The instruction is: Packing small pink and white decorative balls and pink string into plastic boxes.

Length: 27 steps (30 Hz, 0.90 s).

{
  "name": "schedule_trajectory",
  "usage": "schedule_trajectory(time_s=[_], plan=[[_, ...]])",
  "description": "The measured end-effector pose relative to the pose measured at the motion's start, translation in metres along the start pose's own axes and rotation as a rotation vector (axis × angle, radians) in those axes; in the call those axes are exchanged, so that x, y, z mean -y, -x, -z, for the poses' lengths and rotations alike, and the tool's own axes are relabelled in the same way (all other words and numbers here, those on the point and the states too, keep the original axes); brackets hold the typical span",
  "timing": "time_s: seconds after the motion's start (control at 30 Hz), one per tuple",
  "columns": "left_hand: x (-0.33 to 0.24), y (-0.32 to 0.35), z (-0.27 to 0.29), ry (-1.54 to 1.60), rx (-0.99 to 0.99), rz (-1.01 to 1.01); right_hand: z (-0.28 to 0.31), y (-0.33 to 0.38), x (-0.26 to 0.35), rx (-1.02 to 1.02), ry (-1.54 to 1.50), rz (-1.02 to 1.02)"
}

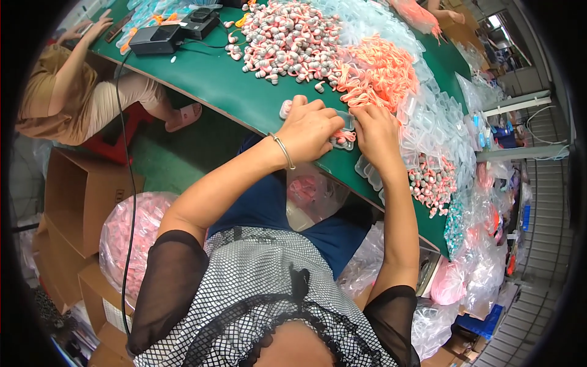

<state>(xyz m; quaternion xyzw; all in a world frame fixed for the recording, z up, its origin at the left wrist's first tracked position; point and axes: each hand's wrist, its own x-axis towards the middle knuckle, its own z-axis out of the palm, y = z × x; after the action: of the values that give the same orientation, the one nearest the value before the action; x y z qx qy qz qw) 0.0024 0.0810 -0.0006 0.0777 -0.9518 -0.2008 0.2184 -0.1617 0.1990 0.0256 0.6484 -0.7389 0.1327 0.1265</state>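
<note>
Head view first, and we read from the left: a seated co-worker (67,92) works at the far left corner of the green table (226,92), beside black boxes (165,38); our left hand (309,128) curls shut, pinning a small clear pouch (343,139) at the near edge so it stays put; our right hand (376,134) closes on the same pouch, fingers pinched at its mouth; grey-and-pink earplugs (293,40) and pink cords (376,73) lie heaped behind, within reach; empty pouches (437,122) spread rightward; cardboard boxes (79,196) and filled bags (131,235) crowd the floor.
</note>
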Motion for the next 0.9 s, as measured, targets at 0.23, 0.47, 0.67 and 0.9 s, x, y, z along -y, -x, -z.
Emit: schedule_trajectory(time_s=[0.23,0.47,0.67,0.9], plan=[[-0.001,0.002,-0.004,-0.017,-0.03,-0.012,-0.005,-0.002,-0.007,0.027,-0.06,-0.033],[0.003,-0.001,-0.008,0.039,-0.045,-0.038,0.004,0.016,-0.014,-0.08,-0.347,-0.033],[0.008,-0.006,-0.003,0.024,0.015,-0.124,0.023,0.034,0.003,-0.01,-0.375,0.015],[0.013,-0.011,-0.012,-0.069,-0.034,-0.215,0.008,0.038,0.034,0.019,-0.134,0.006]])
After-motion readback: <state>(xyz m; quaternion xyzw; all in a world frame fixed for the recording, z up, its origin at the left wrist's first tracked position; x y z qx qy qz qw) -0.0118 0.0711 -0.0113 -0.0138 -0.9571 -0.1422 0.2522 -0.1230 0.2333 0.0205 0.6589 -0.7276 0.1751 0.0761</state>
